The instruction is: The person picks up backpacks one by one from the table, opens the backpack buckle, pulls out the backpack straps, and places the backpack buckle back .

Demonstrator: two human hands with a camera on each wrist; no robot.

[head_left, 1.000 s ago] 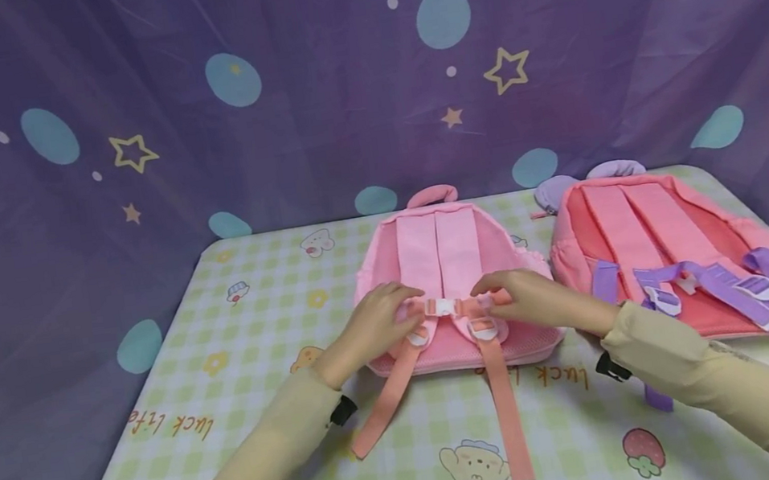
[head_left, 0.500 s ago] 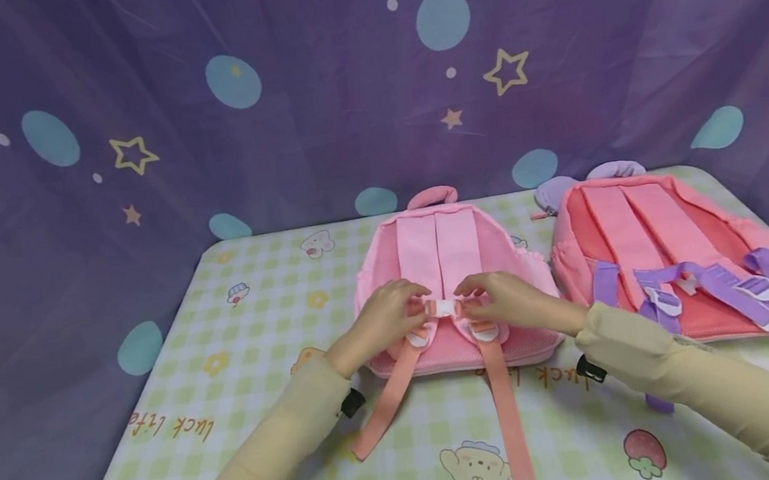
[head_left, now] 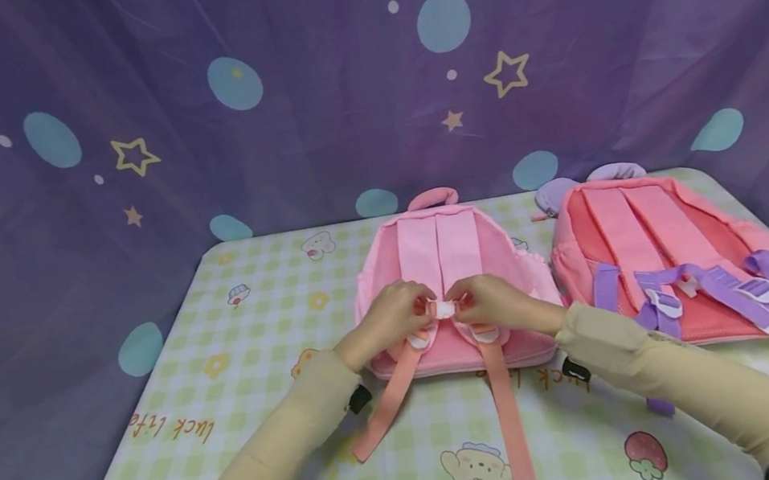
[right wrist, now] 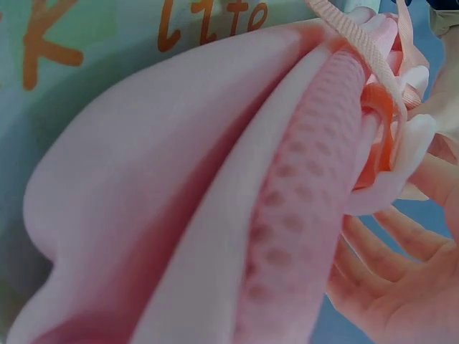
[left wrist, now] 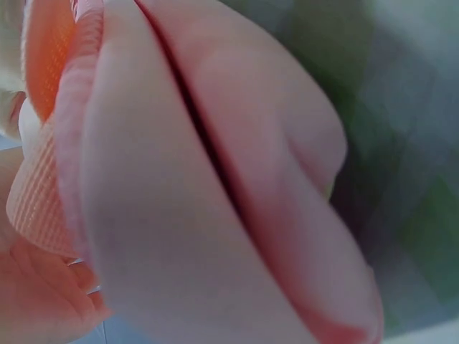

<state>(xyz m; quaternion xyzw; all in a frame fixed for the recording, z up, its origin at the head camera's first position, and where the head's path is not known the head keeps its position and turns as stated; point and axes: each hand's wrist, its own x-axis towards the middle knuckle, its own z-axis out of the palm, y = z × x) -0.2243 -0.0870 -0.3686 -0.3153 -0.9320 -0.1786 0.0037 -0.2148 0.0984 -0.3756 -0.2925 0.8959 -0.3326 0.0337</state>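
A light pink backpack (head_left: 495, 246) lies on the table with its shoulder-strap side up. Across its two straps runs an orange chest strap with a white buckle (head_left: 445, 310), its halves joined. My left hand (head_left: 391, 318) pinches the buckle's left end between thumb and fingers. From the other side, my right hand (head_left: 498, 304) pinches its right end. In the left wrist view, the bag's side hides most of the left hand (left wrist: 39, 294). The right wrist view shows spread fingers of the right hand (right wrist: 394, 279) beside the bag; the buckle grip is partly hidden there.
A coral backpack (head_left: 654, 237) with purple webbing lies close on the right. Two loose orange strap ends (head_left: 510, 418) hang toward the front. The checked tablecloth (head_left: 269, 304) covers the table, with a purple curtain (head_left: 310, 120) behind.
Both hands have moved inward along the chest strap, the right one farther. Their fingers have closed from the webbing onto the buckle's ends. The bags stay in place.
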